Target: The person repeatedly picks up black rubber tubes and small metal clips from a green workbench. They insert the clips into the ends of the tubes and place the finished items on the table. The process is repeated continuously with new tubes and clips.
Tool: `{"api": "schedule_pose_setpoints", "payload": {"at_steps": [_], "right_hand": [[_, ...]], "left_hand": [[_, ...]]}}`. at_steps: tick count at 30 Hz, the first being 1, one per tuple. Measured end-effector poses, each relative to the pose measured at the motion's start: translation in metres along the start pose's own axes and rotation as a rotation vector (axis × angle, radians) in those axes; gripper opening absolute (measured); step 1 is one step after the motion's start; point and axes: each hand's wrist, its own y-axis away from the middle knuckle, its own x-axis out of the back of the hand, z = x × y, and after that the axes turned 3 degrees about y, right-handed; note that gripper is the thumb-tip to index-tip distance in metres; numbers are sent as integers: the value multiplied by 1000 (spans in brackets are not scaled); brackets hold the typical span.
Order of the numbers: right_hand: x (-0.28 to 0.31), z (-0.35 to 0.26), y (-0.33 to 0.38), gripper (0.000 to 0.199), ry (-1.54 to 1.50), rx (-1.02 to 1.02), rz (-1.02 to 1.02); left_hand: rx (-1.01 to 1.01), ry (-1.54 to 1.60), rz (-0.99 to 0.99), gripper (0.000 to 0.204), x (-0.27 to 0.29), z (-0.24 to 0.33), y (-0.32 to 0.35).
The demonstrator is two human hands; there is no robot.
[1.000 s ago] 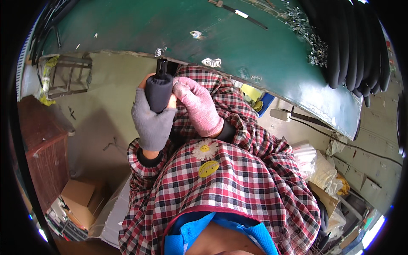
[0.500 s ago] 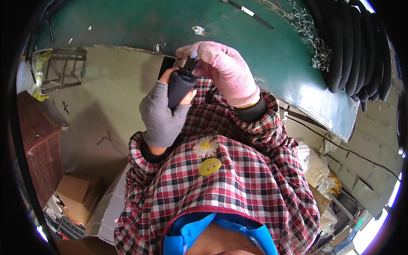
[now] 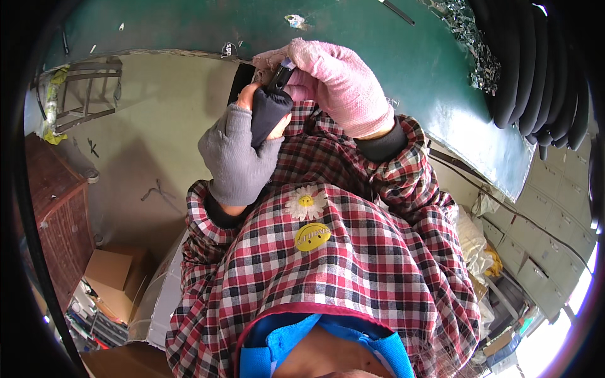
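My left hand [image 3: 238, 156], in a grey glove with bare fingertips, is wrapped round a black cloth-covered tube [image 3: 268, 116]. Out of the tube's upper end sticks a flat, stiff black piece [image 3: 280, 78] with a small pale tip. My right hand [image 3: 337, 82], in a pink glove, has its fingers bent over that piece and pinches it near the tip. Part of the right fingers and the piece's far side are hidden. Both hands are just in front of the near edge of the green table [image 3: 189, 28].
At the table's right hang several long black padded tubes [image 3: 526, 69], beside a heap of small shiny metal bits [image 3: 485, 70]. A dark strip [image 3: 398, 11] lies on the table. Left are a wooden stool [image 3: 88, 94], a brown cabinet [image 3: 60, 195] and an open carton [image 3: 110, 274].
The table and its things sit higher in the picture. Both hands have also risen slightly, still holding the tube and the black piece together.
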Motion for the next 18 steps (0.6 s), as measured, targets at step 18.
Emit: {"api": "schedule_pose_setpoints", "payload": {"at_steps": [18], "right_hand": [[48,-68,-15,21,1330,819,631]], "left_hand": [[124,22,-140,55,4,-16,-29]]}}
